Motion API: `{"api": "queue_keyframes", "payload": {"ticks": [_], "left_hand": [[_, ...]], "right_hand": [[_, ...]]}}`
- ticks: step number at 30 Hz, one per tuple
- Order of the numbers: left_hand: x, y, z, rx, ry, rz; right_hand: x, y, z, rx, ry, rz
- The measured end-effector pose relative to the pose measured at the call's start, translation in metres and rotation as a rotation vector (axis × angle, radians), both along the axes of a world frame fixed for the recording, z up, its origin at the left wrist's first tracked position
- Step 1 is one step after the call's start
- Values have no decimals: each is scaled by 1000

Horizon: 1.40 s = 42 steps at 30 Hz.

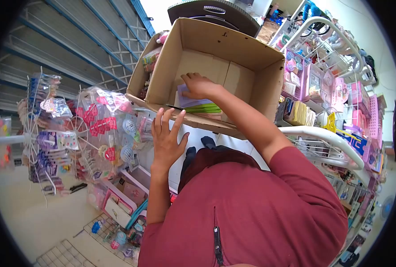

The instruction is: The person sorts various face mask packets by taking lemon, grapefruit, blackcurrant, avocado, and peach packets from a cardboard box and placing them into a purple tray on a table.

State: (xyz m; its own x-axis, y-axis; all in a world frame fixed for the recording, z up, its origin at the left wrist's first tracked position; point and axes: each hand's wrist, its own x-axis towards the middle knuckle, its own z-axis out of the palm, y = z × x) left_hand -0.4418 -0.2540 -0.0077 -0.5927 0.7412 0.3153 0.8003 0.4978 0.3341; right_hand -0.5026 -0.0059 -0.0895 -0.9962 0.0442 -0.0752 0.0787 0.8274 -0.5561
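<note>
A stack of paper pieces (pixel 202 109), lilac on top with bright green edges beneath, lies inside a cardboard box (pixel 255 89) against its near wall. My right hand (pixel 199 86) rests palm down over the upper part of this stack, fingers stretched past its edge and partly hiding it. Outside the box's near left corner is my left hand (pixel 166 139), its fingers spread and their tips right at the rim. A thin dark item (pixel 176 107) sits at the rim by those fingertips; its kind does not show.
A second box with packaged goods (pixel 150 60) stands left of the first. Hanging packets (pixel 104 115) crowd a rack on the left. At right, a white rack rail (pixel 327 137) fronts shelves of pink goods (pixel 318 82). Pink-edged bins (pixel 120 202) stand low at left.
</note>
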Motion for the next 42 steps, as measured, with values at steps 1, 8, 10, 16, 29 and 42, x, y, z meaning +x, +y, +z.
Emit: {"api": "queue_keyframes", "payload": {"ticks": [1,8,10,16,29,42], "left_hand": [[-1,-1,-1,17,-4,-13],[-19,-7,2,29,-28,-121],[-21,-12,7,13,-31,-148],[-38,-13,18,118,-202,-244],[-37,-34,28,608,-829,-134],[-24,-90,-14,611,-1100,-16]], "right_hand": [[1,4,-39,164,34,72],[24,11,-2,226,-306,258],[27,23,12,204,-301,230],[68,28,127,-226,127,-154],[-10,31,-1,-199,144,125],[39,18,33,336,-156,281]]}}
